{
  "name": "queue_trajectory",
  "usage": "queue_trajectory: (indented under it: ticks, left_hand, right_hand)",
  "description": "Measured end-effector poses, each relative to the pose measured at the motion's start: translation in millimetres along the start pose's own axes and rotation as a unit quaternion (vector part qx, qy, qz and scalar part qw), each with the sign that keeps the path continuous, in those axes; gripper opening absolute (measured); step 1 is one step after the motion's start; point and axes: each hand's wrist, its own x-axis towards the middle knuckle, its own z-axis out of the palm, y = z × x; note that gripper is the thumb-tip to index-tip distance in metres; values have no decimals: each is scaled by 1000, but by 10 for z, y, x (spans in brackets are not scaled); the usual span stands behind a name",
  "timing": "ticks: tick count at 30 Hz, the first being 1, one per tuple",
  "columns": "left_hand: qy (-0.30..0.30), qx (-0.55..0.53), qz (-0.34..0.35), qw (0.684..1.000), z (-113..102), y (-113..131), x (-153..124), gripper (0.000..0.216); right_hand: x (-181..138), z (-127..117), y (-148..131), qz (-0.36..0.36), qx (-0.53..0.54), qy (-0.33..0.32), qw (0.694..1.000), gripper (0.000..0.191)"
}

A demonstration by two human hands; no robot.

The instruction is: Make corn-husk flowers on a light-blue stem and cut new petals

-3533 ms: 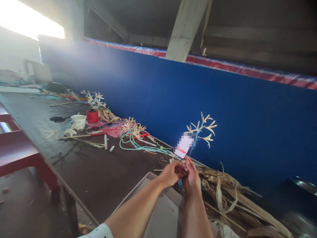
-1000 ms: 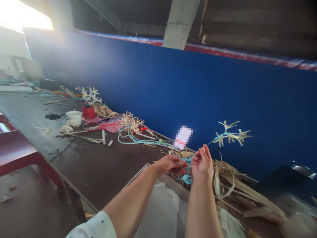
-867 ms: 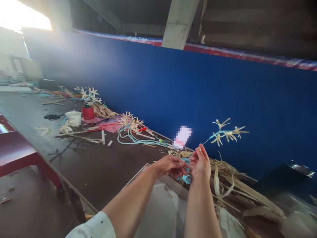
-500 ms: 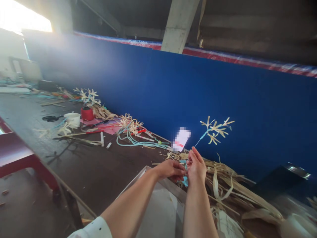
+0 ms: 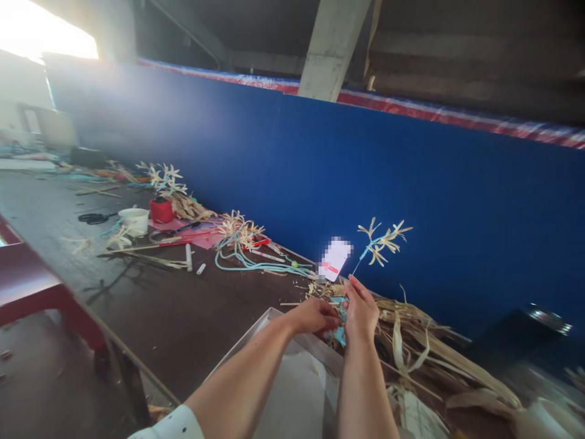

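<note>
Both my forearms reach straight out, hands meeting near the table far edge. Right hand pinches the stem of the flower sprig, which tilts up rightward; left hand, knuckles up, curls around blue tape beside dried husks.

the tabletop is dark, matt wood; the husk strips look dry, papery and rough; the sprig has straw petals on a blue-wrapped stem.
</note>
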Motion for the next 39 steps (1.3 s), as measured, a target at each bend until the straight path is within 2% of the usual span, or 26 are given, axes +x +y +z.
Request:
queue_trajectory:
  ticks: [5, 8, 12, 16, 20, 29, 33, 39]
  left_hand:
    - [65, -8, 28, 997, -7, -39, 33, 32]
    - [69, -58, 37, 995, -6, 0, 24, 32]
    - [98, -121, 63, 986, -5, 19, 41, 28]
    - [133, -140, 85, 978, 5, -15, 85, 17]
    - [158, -158, 84, 971, 14, 0, 100, 16]
    - [222, -258, 118, 933, -55, 113, 58, 39]
    - [258, -268, 127, 920, -111, 163, 13, 37]
    - [329, -271, 134, 895, -207, 172, 12, 34]
  right_hand:
    - [-27, 29, -31, -9, -16, -7, 1000, 48]
    - [-37, 60, -15, -17, -26, -29, 999, 49]
    - [-51, 103, -2, -61, -88, -48, 993, 44]
    - [-103, 138, -74, -107, -148, -52, 982, 36]
    - [-176, 182, -158, -126, -151, -55, 979, 40]
    - [-131, 218, -1, -65, -69, -84, 992, 52]
    - [-116, 224, 65, -45, -69, -96, 992, 55]
    - [-142, 291, 135, -4, -87, -157, 984, 53]
